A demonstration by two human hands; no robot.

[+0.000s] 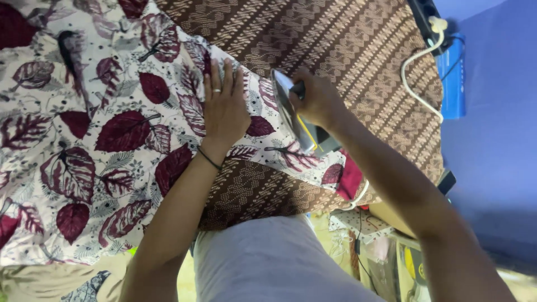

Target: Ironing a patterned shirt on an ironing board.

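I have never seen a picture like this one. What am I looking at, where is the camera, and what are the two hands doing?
There is no machine here: a person works with two bare hands. The single picture comes from a camera worn on that person's head, looking down, so the arms enter from the bottom edge.

The left hand, with a ring and a thin dark wristband, lies flat on a white cloth with dark red leaves. The right hand grips the handle of a clothes iron, whose shiny plate is tilted up at the edge of that cloth.

Underneath lies a brown patterned cover. A white cable runs along the far right side, near a blue wall.
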